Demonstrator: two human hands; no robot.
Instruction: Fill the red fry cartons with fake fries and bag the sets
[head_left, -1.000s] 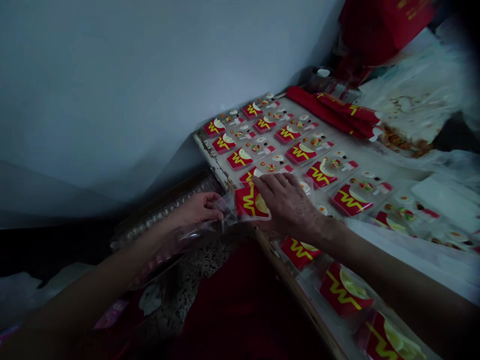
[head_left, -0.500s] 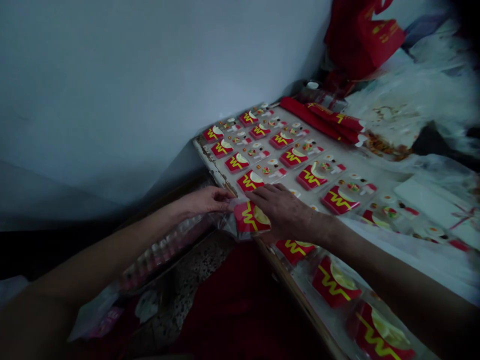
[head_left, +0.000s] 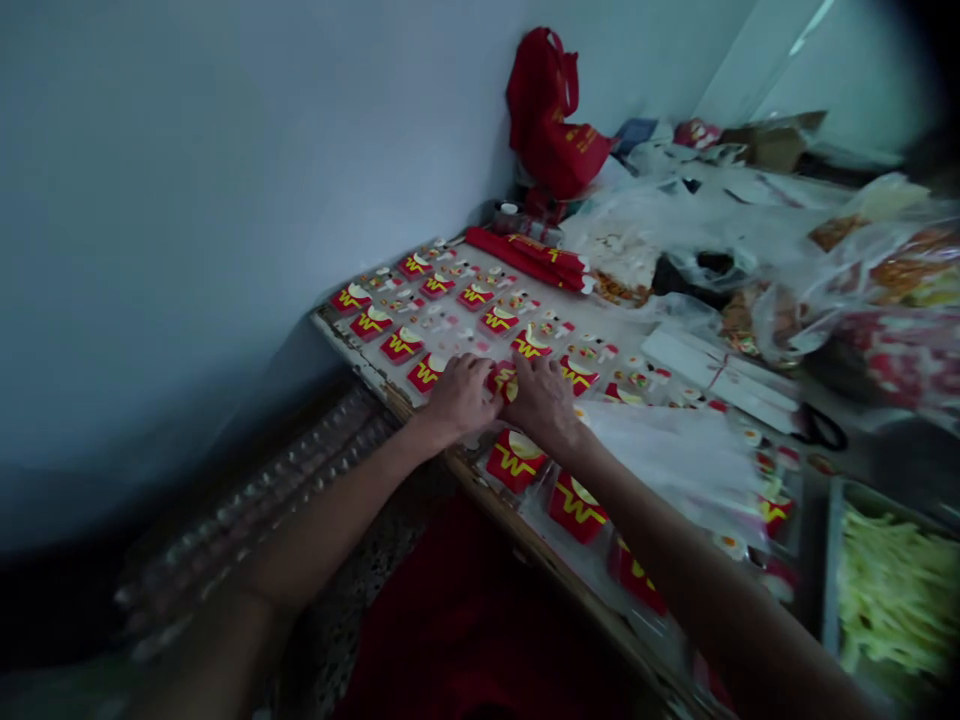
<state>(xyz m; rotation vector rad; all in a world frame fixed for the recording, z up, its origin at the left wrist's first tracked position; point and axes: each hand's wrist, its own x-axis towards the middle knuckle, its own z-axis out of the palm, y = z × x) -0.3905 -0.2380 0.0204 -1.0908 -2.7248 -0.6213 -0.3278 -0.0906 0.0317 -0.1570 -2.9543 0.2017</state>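
Between my hands is a clear plastic pack with a red toy fries carton (head_left: 504, 383) that bears a yellow zigzag mark. My left hand (head_left: 466, 393) has its fingers curled on the pack's left side. On the other side, my right hand (head_left: 546, 402) grips it, thumb and fingers partly covering the carton. Both hands are over the table (head_left: 480, 468), close to its near edge. Around them lie rows of similar packs, such as a red carton pack (head_left: 517, 460) just in front of my right wrist. Small food-shaped pieces lie beside many cartons.
White sheets (head_left: 675, 455) lie right of my right forearm. Farther off are folded red packaging (head_left: 529, 258), a red bag (head_left: 559, 130), a white box (head_left: 720, 375) and bulging plastic bags (head_left: 900, 260). A metal tray (head_left: 831, 570) holds pale yellow strips at right. The wall borders the left side.
The view has swung right and up, bringing in the tray and more bags. Both hands have carried the pack from beyond the table edge to over the tabletop.
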